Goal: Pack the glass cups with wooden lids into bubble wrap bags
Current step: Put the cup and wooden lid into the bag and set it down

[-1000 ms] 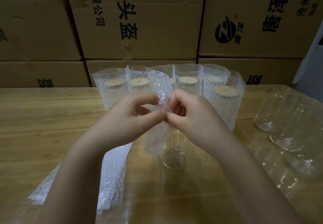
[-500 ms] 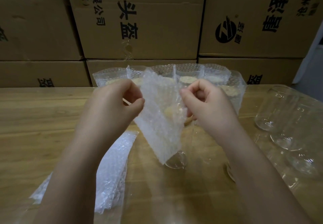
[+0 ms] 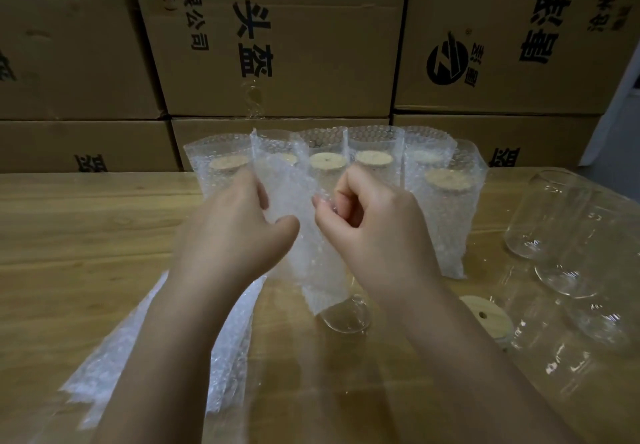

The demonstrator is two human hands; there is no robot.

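Observation:
I hold a clear bubble wrap bag (image 3: 304, 235) up over the table's middle. My left hand (image 3: 235, 232) grips its left edge and my right hand (image 3: 367, 225) pinches its right edge near the top. Below the bag a bare glass cup (image 3: 346, 315) lies on its side on the table, partly hidden by the bag. Behind my hands stand several cups with wooden lids in bubble wrap bags (image 3: 446, 208), in a row. A loose wooden lid (image 3: 485, 319) lies at the right, by my right forearm.
A stack of flat bubble wrap bags (image 3: 228, 350) lies under my left forearm. Several bare glass cups (image 3: 550, 218) lie on their sides at the right. The wooden table (image 3: 69, 235) backs onto a wall of stacked cardboard boxes (image 3: 277, 45).
My hands have lifted the bag from the table's middle and pulled apart at its top; it now hangs more upright between them.

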